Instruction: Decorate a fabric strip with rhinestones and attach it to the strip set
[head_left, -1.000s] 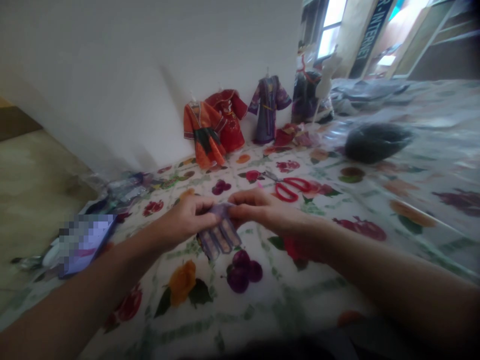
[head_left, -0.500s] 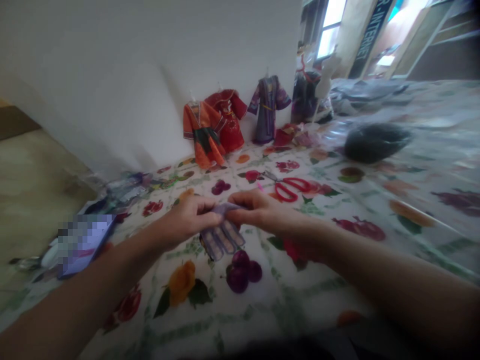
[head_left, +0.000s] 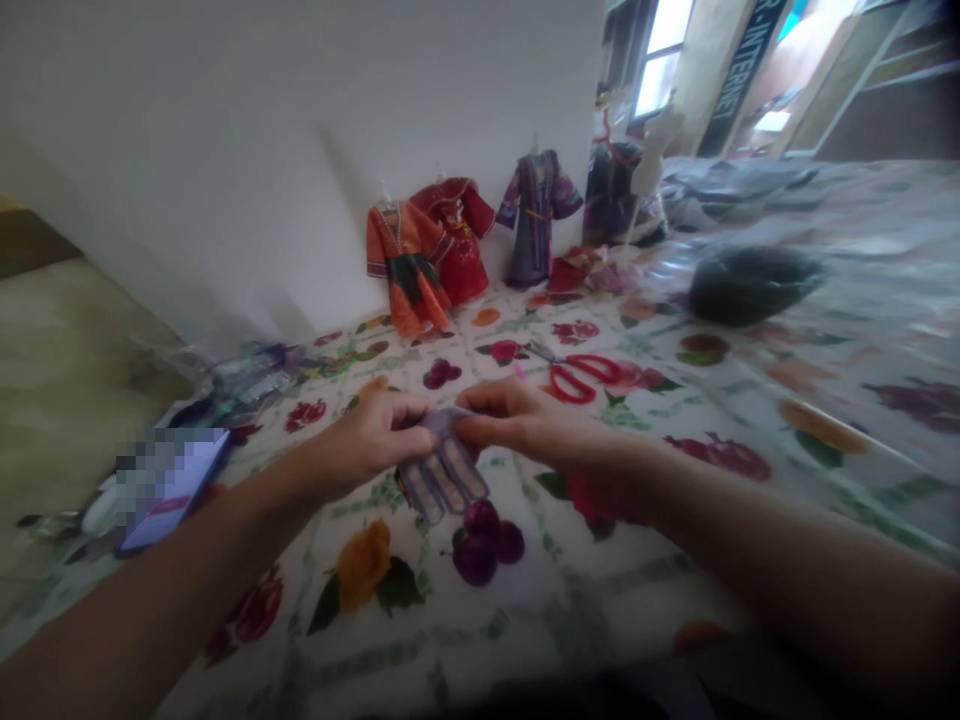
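Between my two hands is a small piece of purple-grey fabric (head_left: 442, 475), with pale stripes running down its lower part. My left hand (head_left: 382, 428) pinches its upper left edge between thumb and fingers. Its upper right edge is gripped the same way by my right hand (head_left: 514, 415). The striped part hangs toward me, just over the tablecloth. Past my right hand lie scissors with red handles (head_left: 574, 380), blades pointing away to the left. My fingertips hide part of the fabric's top.
Small doll-size garments stand along the white wall: an orange robe (head_left: 409, 265), a red dress (head_left: 457, 240) and a purple robe (head_left: 538, 220). A phone (head_left: 180, 490) lies at left. A dark plastic-wrapped bundle (head_left: 750, 285) sits at right on the fruit-patterned tablecloth (head_left: 600, 620).
The fabric has shifted slightly in my fingers, and more of its top surface shows between my hands. Both hands keep nearly the same place.
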